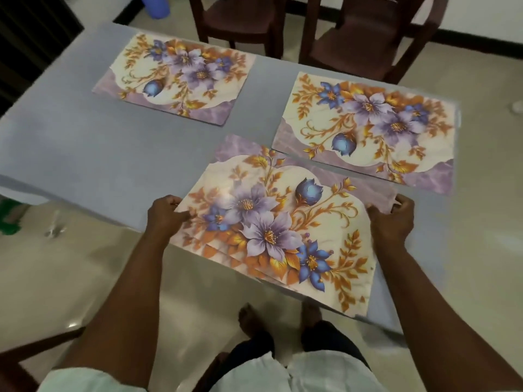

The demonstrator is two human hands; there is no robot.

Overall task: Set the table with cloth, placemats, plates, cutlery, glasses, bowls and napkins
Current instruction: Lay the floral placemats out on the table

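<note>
both arms outstretched; left hand point(165, 215), right hand point(392, 219) fingers curled, pinching.

A matt, smooth grey cloth point(85, 142) covers the bench, the floral placemats point(283, 230) look like glossy printed plastic with a sheen near the bench's near edge, the chairs point(240, 21) are dark wood, and the floor point(85, 273) is shiny tile.

Grey cloth point(85, 142) spread flat over the table. Two floral placemats lying flat at the far side: one far left point(175, 77), one far right point(368, 128), purple blooms and orange leaves on cream. Nearest, a small stack of matching placemats point(277, 233), edges fanned, overhanging the near edge, almost touching the right mat.
</note>
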